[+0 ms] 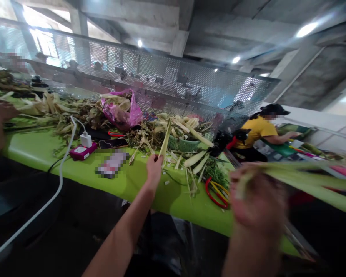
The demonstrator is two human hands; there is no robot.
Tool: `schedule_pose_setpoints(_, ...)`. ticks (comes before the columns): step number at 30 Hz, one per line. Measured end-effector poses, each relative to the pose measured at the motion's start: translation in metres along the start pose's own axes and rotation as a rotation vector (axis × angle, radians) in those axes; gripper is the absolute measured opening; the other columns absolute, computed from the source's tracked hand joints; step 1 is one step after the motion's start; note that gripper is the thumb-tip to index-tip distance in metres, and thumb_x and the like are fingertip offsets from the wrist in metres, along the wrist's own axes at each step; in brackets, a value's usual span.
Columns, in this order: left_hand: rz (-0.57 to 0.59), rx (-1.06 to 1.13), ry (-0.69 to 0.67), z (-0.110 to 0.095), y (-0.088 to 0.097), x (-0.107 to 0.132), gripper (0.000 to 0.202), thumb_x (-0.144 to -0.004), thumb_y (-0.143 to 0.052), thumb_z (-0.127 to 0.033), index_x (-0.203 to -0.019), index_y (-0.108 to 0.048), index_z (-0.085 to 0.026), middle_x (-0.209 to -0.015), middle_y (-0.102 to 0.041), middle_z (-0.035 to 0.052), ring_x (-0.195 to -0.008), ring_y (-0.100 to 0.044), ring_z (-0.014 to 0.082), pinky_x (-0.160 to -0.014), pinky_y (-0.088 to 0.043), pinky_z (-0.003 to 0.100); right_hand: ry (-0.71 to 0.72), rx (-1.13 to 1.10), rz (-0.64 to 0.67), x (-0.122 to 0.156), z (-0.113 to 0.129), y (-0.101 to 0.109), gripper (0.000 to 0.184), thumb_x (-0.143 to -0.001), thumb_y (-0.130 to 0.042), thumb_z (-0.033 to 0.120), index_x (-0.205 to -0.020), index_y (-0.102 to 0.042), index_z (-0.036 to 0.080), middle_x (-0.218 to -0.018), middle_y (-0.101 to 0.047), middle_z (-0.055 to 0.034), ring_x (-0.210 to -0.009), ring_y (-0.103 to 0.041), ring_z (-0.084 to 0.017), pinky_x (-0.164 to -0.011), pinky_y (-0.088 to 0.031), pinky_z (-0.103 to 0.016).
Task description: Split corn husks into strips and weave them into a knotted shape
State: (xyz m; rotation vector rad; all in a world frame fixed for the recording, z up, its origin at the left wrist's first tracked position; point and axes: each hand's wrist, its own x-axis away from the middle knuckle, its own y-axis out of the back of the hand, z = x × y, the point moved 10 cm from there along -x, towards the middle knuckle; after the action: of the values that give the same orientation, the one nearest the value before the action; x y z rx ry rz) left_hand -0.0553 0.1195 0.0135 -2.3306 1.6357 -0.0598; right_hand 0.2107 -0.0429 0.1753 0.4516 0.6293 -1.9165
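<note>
My left hand [155, 167] is over the middle of the green table, its fingers pinched round the lower end of a pale green corn husk [166, 139] that points up and away. At the right, blurred by motion, my right hand [258, 192] is closed round long green husk strips [314, 181] that trail off to the right. Beyond the left hand, a green basket [183, 144] is heaped with husk pieces. Between my hands, loose husks [195, 158] lie on the table beside scissors [217, 193] with red and yellow handles.
A pink plastic bag [122, 109] of husks, a phone [113, 143] and a purple power adapter [83, 151] with a white cable [61, 169] are on the table [138, 182]. A perforated metal screen [161, 73] stands behind. One person [255, 129] sits at the right; another person's hand [1, 109] is at far left.
</note>
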Motion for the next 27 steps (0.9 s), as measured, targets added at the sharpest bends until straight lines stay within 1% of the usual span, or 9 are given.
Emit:
schedule_pose_setpoints(2,0.029,0.004,-0.023,-0.004,-0.004,0.002,0.02,-0.075,-0.058,-0.034,-0.071,-0.059,-0.015,-0.063,-0.054,-0.0008,-0.057,-0.044,0.0098,-0.054,-0.033,0.021,-0.132,-0.106,0.026,-0.004,-0.055,-0.052,0.017,-0.068,-0.072,0.03,-0.082,-0.064,0.024,-0.08,-0.064,-0.0016,-0.066,-0.057,-0.014,-0.061,-0.047,-0.031)
schedule_pose_setpoints(4,0.057,0.029,-0.032,-0.007,-0.008,0.004,0.019,-0.073,-0.06,-0.032,-0.073,-0.061,-0.014,-0.065,-0.057,0.0,-0.058,-0.047,0.0103,-0.056,-0.035,0.022,-0.316,-0.212,0.054,0.005,-0.109,-0.09,0.02,-0.062,-0.077,0.028,-0.074,-0.063,0.022,-0.071,-0.061,0.0015,-0.062,-0.054,-0.012,-0.058,-0.045,-0.026)
schedule_pose_setpoints(6,0.081,0.07,-0.037,-0.011,-0.012,0.006,0.017,-0.07,-0.062,-0.03,-0.074,-0.063,-0.014,-0.066,-0.059,0.0006,-0.06,-0.05,0.0109,-0.058,-0.038,0.022,-0.415,-0.223,0.099,0.016,-0.144,-0.113,0.021,-0.062,-0.078,0.028,-0.075,-0.063,0.021,-0.069,-0.06,0.0032,-0.061,-0.054,-0.01,-0.059,-0.045,-0.024)
schedule_pose_setpoints(8,0.099,0.085,-0.047,-0.014,-0.015,0.008,0.016,-0.069,-0.064,-0.029,-0.076,-0.063,-0.014,-0.067,-0.062,0.0015,-0.061,-0.052,0.0116,-0.061,-0.041,0.023,-0.453,-0.196,0.145,0.023,-0.165,-0.123,0.021,-0.063,-0.077,0.03,-0.076,-0.063,0.021,-0.068,-0.059,0.0036,-0.061,-0.054,-0.01,-0.061,-0.045,-0.024)
schedule_pose_setpoints(10,0.129,0.069,-0.058,-0.017,-0.018,0.011,0.015,-0.069,-0.064,-0.027,-0.077,-0.064,-0.014,-0.069,-0.063,0.0026,-0.062,-0.054,0.0123,-0.063,-0.042,0.024,-0.427,-0.133,0.152,0.023,-0.174,-0.122,0.021,-0.064,-0.075,0.033,-0.076,-0.062,0.021,-0.068,-0.059,0.0037,-0.063,-0.055,-0.011,-0.063,-0.045,-0.025)
schedule_pose_setpoints(14,0.194,0.1,-0.038,-0.016,-0.025,0.017,0.016,-0.07,-0.063,-0.027,-0.078,-0.066,-0.014,-0.072,-0.065,0.0028,-0.065,-0.056,0.0131,-0.064,-0.044,0.024,-0.326,0.038,0.11,0.012,-0.175,-0.11,0.023,-0.066,-0.072,0.036,-0.077,-0.06,0.02,-0.07,-0.06,0.0025,-0.064,-0.054,-0.012,-0.065,-0.043,-0.026)
schedule_pose_setpoints(19,0.272,0.222,0.019,-0.006,-0.036,0.018,0.018,-0.069,-0.066,-0.03,-0.077,-0.067,-0.014,-0.073,-0.065,0.0017,-0.066,-0.056,0.0119,-0.068,-0.045,0.024,-0.276,0.099,0.058,0.007,-0.175,-0.101,0.024,-0.064,-0.071,0.032,-0.079,-0.056,0.021,-0.07,-0.057,0.0033,-0.065,-0.053,-0.013,-0.066,-0.043,-0.027)
schedule_pose_setpoints(23,0.32,0.277,0.043,-0.002,-0.042,0.018,0.019,-0.068,-0.066,-0.032,-0.075,-0.066,-0.014,-0.07,-0.063,0.0009,-0.063,-0.055,0.011,-0.066,-0.044,0.024,-0.292,0.102,0.037,0.008,-0.175,-0.098,0.03,-0.062,-0.073,0.032,-0.085,-0.057,0.022,-0.073,-0.06,0.0024,-0.067,-0.055,-0.014,-0.065,-0.044,-0.027)
schedule_pose_setpoints(27,0.297,0.215,-0.012,-0.012,-0.038,0.02,0.017,-0.069,-0.066,-0.029,-0.078,-0.064,-0.015,-0.071,-0.062,0.0012,-0.065,-0.055,0.012,-0.066,-0.043,0.024,-0.362,0.119,0.108,0.01,-0.177,-0.1,0.022,-0.065,-0.07,0.037,-0.076,-0.061,0.02,-0.07,-0.062,0.0006,-0.064,-0.055,-0.015,-0.061,-0.043,-0.027)
